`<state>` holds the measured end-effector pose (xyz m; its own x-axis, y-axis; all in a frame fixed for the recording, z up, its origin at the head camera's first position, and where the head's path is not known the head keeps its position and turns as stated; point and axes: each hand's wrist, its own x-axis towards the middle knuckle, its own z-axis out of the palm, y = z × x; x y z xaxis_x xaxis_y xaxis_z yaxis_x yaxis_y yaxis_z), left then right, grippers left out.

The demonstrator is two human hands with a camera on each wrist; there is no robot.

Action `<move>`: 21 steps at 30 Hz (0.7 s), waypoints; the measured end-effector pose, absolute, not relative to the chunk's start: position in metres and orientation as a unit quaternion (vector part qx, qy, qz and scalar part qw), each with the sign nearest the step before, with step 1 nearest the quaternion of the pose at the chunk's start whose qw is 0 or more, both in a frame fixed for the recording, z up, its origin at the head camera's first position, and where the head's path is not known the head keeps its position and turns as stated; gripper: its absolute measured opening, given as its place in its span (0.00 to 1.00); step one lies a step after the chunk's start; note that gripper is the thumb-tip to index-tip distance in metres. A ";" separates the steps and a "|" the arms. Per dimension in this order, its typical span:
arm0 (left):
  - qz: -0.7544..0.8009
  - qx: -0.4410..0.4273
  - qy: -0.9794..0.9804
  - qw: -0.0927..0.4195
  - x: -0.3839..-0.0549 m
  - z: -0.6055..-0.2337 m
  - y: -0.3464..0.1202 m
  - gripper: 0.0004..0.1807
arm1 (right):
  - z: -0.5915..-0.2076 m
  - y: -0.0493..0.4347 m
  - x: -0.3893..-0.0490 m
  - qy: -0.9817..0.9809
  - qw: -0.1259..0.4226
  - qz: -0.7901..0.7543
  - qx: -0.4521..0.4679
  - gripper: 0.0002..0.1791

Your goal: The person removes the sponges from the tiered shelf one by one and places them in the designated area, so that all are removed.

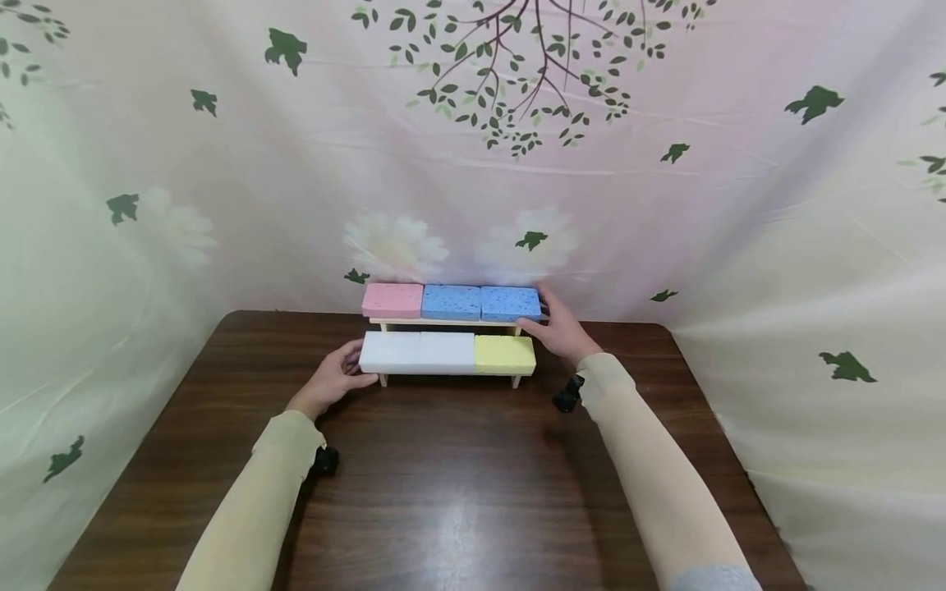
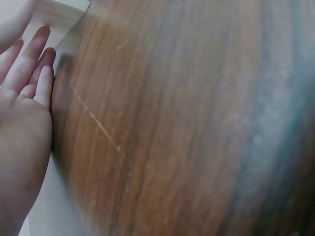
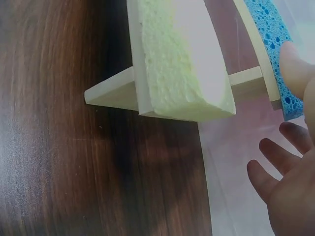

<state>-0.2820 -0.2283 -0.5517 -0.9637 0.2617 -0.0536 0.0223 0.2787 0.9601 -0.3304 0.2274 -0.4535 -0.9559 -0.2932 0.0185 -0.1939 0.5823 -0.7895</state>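
Note:
A pale wooden two-tier stand (image 1: 446,322) bears a row of sponges on each tier. The upper tier has a pink sponge (image 1: 393,301), a middle blue sponge (image 1: 452,303) and a right-end blue sponge (image 1: 510,304). Below lie two smooth white blocks (image 1: 417,355) beside a yellow sponge (image 1: 505,355). My right hand (image 1: 564,330) holds the right-end blue sponge, thumb on its front and index finger at its back corner; the other fingers hang apart. At the lower tier's left end is my left hand (image 1: 334,379), fingers extended near the white block; contact is unclear.
The stand is near the back edge of a dark wooden table (image 1: 443,492). A pale printed cloth (image 1: 458,189) with leaves, flowers and bird shapes hangs right behind it and along both sides. A small black device (image 1: 567,394) sits at the right wrist, another at the left.

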 end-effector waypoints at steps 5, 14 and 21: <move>0.589 0.081 0.796 0.111 -0.282 -0.551 -0.229 0.48 | -0.452 0.227 -0.332 0.886 0.043 -0.440 -0.140 0.47; 0.586 0.084 0.798 0.113 -0.280 -0.549 -0.229 0.47 | -0.451 0.225 -0.334 0.882 0.043 -0.450 -0.136 0.44; 0.586 0.086 0.798 0.111 -0.280 -0.547 -0.229 0.46 | -0.448 0.225 -0.332 0.885 0.052 -0.448 -0.111 0.42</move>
